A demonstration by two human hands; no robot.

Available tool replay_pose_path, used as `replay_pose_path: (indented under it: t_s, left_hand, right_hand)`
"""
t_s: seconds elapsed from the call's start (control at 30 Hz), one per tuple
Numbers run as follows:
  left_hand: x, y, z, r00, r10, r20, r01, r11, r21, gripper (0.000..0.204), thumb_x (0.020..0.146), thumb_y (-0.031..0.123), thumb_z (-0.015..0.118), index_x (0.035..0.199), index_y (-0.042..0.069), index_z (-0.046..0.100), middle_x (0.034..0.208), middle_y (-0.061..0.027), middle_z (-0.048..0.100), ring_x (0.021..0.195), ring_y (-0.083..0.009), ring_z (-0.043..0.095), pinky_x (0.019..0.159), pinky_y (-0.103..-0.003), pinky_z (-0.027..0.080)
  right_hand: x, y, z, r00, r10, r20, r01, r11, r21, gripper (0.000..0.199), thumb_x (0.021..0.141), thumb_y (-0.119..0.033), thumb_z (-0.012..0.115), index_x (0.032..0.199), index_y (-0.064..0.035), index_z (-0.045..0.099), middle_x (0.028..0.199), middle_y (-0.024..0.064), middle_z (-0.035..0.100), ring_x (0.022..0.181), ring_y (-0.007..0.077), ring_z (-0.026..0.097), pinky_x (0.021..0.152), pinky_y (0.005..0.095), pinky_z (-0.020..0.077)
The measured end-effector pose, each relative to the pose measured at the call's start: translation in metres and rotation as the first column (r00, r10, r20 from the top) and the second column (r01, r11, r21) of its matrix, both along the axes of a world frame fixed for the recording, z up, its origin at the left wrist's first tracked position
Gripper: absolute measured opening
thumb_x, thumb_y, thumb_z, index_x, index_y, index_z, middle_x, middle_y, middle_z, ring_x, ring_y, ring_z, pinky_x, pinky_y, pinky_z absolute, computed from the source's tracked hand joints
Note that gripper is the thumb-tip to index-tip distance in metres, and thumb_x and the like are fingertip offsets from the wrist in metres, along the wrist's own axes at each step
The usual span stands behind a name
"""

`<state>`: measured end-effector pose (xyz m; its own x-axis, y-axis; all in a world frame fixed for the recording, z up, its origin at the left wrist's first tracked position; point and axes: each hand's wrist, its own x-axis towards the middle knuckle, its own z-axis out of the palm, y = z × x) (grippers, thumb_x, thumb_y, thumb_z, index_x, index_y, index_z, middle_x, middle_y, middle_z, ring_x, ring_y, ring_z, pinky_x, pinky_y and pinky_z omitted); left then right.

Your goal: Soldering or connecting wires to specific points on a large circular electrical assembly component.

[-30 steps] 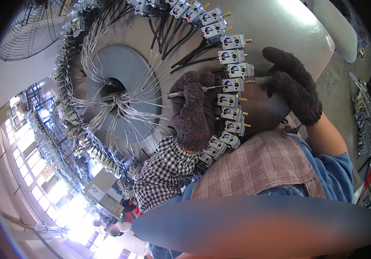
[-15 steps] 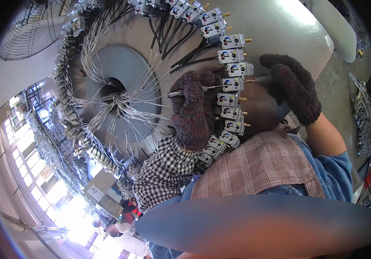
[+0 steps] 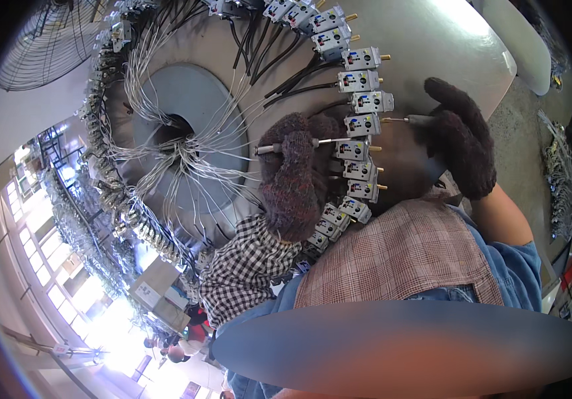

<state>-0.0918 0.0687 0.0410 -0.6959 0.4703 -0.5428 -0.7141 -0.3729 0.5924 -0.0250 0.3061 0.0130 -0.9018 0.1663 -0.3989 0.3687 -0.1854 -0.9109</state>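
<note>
Left hand [image 3: 296,183] in dark knitted glove clamped on thin metal screwdriver [image 3: 299,144], right gloved hand [image 3: 459,143] gripping second slim tool [image 3: 409,120], both at the ring of small grey switch units [image 3: 364,124] on round metal drum [image 3: 432,53].

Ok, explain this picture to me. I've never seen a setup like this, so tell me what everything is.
No robot here: a camera on a person's head looks down at their two gloved hands, and the fisheye lens bends everything. In front is a large round wheel with small grey switch units clamped around its rim, wires running from them to the hub. The left hand holds a thin tool against one unit's inner side. The right hand holds another tool at the outer side. A fan stands behind.
</note>
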Motion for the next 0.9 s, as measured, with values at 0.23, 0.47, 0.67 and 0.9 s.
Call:
replay_pose_path:
  t_s: [0.23,0.47,0.67,0.9]
  left_hand:
    - [0.008,-0.015,0.000,0.997,-0.069,0.047,0.071,0.996,-0.059,0.061,0.099,0.046,0.045,0.130,-0.008,0.046,0.120,-0.0317,0.058,0.093,-0.0430,0.067,0.076,-0.052,0.060]
    - [0.006,-0.010,-0.013,0.995,0.088,-0.052,-0.087,0.996,0.030,0.040,0.100,0.037,0.051,0.110,-0.002,0.054,0.106,-0.0204,0.062,0.094,-0.0349,0.067,0.073,-0.047,0.061]
    - [0.007,-0.015,-0.018,0.993,0.104,0.057,-0.108,0.991,0.077,0.036,0.100,0.034,0.052,0.106,-0.002,0.054,0.102,-0.0187,0.063,0.096,-0.0328,0.067,0.072,-0.046,0.062]
    - [0.007,-0.024,-0.037,0.988,-0.093,-0.121,0.094,0.996,0.002,0.056,0.101,0.053,0.034,0.134,0.009,0.045,0.126,-0.0279,0.057,0.105,-0.0452,0.063,0.083,-0.057,0.056]
  right_hand:
    - [0.030,-0.024,-0.004,0.994,-0.075,-0.073,0.071,0.996,-0.049,0.047,0.097,-0.023,0.053,0.138,-0.0003,0.046,0.086,0.0097,0.061,0.072,0.0146,0.058,0.064,0.0269,0.0484]
    - [0.037,-0.040,-0.009,0.992,-0.099,-0.078,0.096,0.995,-0.042,0.048,0.097,-0.022,0.053,0.140,-0.0017,0.043,0.094,0.0124,0.062,0.077,0.0173,0.060,0.067,0.0295,0.0500]
    - [0.036,-0.042,-0.009,0.992,-0.066,-0.105,0.058,0.996,-0.071,0.047,0.099,-0.019,0.051,0.140,-0.0002,0.043,0.094,0.0134,0.063,0.081,0.0178,0.060,0.071,0.0299,0.0502]
    - [0.036,-0.042,-0.011,0.990,-0.089,-0.108,0.077,0.991,-0.109,0.047,0.098,-0.020,0.051,0.140,0.0000,0.043,0.096,0.0137,0.063,0.082,0.0189,0.061,0.073,0.0314,0.0504]
